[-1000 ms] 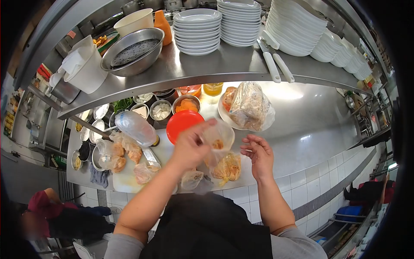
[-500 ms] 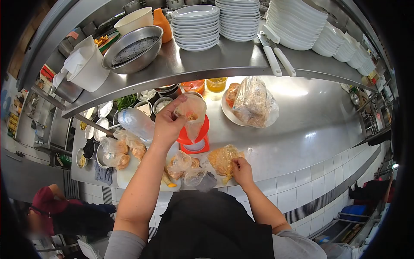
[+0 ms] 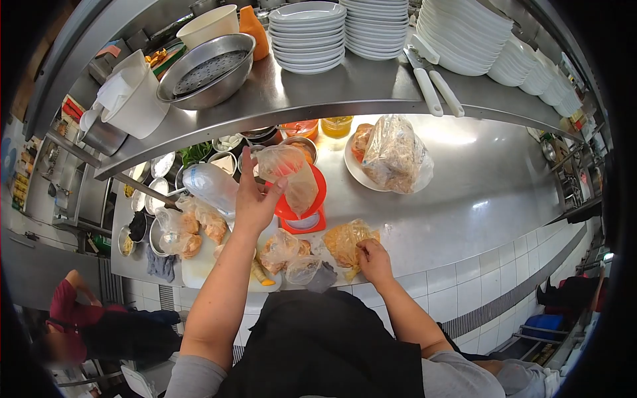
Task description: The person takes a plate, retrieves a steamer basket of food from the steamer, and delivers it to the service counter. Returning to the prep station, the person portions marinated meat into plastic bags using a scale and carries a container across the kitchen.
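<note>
My left hand (image 3: 256, 202) is raised over the counter, thumb and fingers spread apart. Right beside it, a clear plastic bag (image 3: 296, 182) with a little orange food inside lies over the red pan (image 3: 318, 192) of a kitchen scale (image 3: 303, 223). Whether the bag still touches my fingers is hard to see. My right hand (image 3: 375, 261) is closed on the edge of a plastic bag of yellow-orange food (image 3: 346, 242) lying near the counter's front edge. Left of that bag are another bag of food (image 3: 282, 250) and a crumpled clear bag (image 3: 304, 270).
A white plate (image 3: 355, 174) carries a large filled plastic bag (image 3: 397, 156). More food bags (image 3: 179, 235) lie left beside a cutting board (image 3: 199, 268). Overhead, a steel shelf (image 3: 298, 93) holds stacked plates (image 3: 307, 40), a metal bowl (image 3: 206, 73) and knives (image 3: 431, 86). Another person (image 3: 86, 315) stands left.
My left hand has gone from pinching the clear bag to spread fingers, and the bag has spread over the red pan. My right hand stays at the yellow-orange food bag.
</note>
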A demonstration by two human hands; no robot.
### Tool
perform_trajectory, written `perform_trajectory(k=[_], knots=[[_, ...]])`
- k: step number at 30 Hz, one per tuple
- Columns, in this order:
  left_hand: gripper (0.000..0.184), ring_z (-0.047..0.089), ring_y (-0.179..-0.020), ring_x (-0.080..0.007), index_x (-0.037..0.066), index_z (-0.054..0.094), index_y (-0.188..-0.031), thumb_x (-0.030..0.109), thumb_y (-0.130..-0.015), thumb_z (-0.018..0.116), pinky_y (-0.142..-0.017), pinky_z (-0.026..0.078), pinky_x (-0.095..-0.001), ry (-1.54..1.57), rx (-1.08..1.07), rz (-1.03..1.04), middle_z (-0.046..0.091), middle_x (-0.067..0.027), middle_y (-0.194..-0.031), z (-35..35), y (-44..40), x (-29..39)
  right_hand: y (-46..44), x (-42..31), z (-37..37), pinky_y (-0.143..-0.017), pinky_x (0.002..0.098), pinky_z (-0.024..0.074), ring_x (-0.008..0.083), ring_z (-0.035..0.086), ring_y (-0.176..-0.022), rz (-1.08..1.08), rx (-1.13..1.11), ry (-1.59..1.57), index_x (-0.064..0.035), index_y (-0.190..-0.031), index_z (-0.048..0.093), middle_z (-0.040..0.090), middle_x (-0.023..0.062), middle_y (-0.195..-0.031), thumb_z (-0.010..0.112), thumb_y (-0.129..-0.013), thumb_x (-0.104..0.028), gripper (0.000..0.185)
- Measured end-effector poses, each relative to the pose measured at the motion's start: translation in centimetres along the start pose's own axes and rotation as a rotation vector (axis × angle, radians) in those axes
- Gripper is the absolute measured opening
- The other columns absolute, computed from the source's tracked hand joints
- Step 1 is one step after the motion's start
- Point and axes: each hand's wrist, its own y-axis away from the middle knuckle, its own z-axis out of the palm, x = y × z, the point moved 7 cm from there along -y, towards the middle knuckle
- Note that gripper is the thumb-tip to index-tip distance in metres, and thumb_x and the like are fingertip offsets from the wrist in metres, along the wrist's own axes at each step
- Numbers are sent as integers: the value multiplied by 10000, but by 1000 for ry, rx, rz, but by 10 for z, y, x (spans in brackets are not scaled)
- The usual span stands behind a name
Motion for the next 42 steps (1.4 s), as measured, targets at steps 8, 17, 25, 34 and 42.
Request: perform_trajectory(k=[8, 17, 25, 34, 42], knots=[[889, 669, -1202, -364, 38, 371, -1568, 322, -863, 830, -994, 539, -421, -273, 16, 228, 526, -267, -1499, 16, -7, -40, -4, 2, 0, -885, 435, 556, 371, 681, -1014, 29, -29, 17, -13, -1056, 717, 714, 173, -1078, 688, -884, -73, 184], [348, 702, -1110, -381, 19, 675, -1207, 262, -958, 675, -926, 544, -432, 35, -326, 18, 737, -208, -1156, 124, -15, 7, 10, 6, 9, -1032, 463, 520, 414, 626, -1176, -137, 27, 269, -22, -1103, 726, 664, 204, -1281, 700, -844, -68, 264], [384, 696, -1152, -359, 26, 638, -1310, 230, -984, 649, -966, 541, -422, -12, -323, -70, 728, -205, -1217, 163, -14, -4, 5, 22, 10, -856, 470, 583, 386, 665, -1009, 67, -218, 594, -50, -1017, 697, 662, 165, -1136, 677, -856, -139, 186], [334, 714, -974, -312, 39, 695, -1206, 165, -903, 758, -860, 566, -419, -304, -480, 194, 723, -169, -1091, 60, 109, -22, 11, -7, 12, -966, 508, 499, 364, 622, -1115, -258, -239, 340, -145, -1018, 761, 642, 145, -1155, 687, -862, -205, 182], [485, 635, -1188, -385, 30, 657, -1254, 127, -814, 836, -1019, 511, -456, -401, 22, 32, 680, -187, -1254, -62, 174, -103, 14, -8, 60, -1093, 726, 300, 435, 451, -1389, -275, -432, 357, -232, -1063, 789, 554, 194, -1358, 711, -874, -248, 206]])
